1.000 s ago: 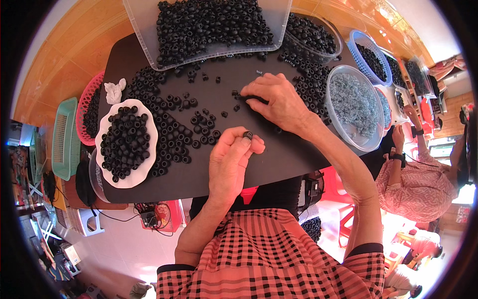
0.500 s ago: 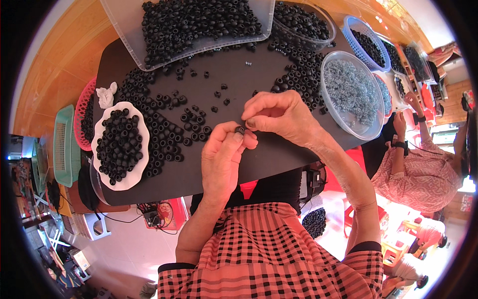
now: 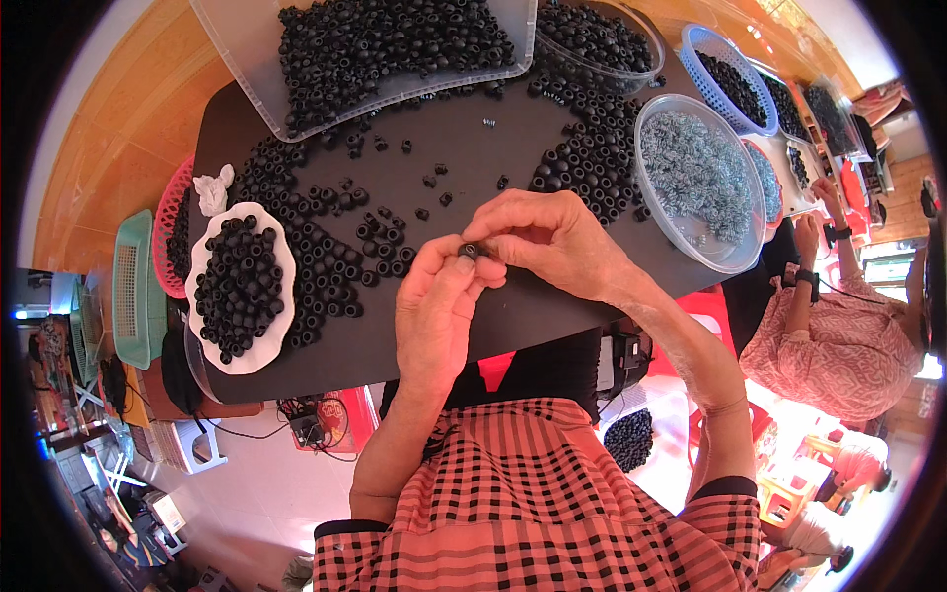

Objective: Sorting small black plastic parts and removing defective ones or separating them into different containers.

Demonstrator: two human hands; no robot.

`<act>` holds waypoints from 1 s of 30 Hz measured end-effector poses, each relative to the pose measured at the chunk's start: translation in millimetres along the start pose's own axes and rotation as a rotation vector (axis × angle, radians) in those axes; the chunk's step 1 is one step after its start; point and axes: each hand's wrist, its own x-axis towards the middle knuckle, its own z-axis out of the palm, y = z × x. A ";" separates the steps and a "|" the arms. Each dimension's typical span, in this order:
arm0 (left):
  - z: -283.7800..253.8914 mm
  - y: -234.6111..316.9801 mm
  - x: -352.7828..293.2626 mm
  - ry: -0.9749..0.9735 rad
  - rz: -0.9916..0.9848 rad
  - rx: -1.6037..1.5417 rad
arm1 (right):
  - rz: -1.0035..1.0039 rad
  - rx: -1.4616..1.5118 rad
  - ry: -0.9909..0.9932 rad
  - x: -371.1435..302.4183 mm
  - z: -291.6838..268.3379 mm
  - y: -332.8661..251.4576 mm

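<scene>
Over the near part of the dark table, my left hand (image 3: 432, 311) pinches a small round black hollow piece (image 3: 470, 251) between thumb and fingers. My right hand (image 3: 567, 242) meets it there, with thumb and forefinger closed on the same piece from above and the right. The fingertips partly cover the piece. Several smaller black pieces (image 3: 421, 213) lie loose just beyond my hands. Like pieces crowd the table to the left and the right. A clear round tub (image 3: 730, 264) full of small metal springs stands to the right.
A white scalloped dish (image 3: 284, 314) heaped with black pieces sits at the left. Along the far edge stand a large clear bin (image 3: 237, 59) and a round clear tub (image 3: 646, 79) of black pieces. A blue basket (image 3: 696, 74) is far right. A co-worker (image 3: 829, 340) sits at the right.
My right hand has shifted slightly left, bringing its fingertips onto the black piece. My left hand has moved a little left and up, still pinching it.
</scene>
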 end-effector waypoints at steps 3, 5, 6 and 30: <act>-0.4 0.1 0.2 0.005 0.008 -0.025 | 0.011 0.038 0.000 0.7 1.5 3.8; -2.7 0.4 -0.3 -0.022 -0.006 -0.018 | 0.032 -0.007 -0.046 0.8 -0.8 1.2; -3.1 0.7 0.1 -0.040 -0.013 -0.015 | 0.063 0.014 -0.064 1.0 -2.1 -1.0; -4.2 2.3 -1.1 -0.026 -0.005 -0.023 | 0.043 0.012 -0.259 9.4 -14.4 -3.2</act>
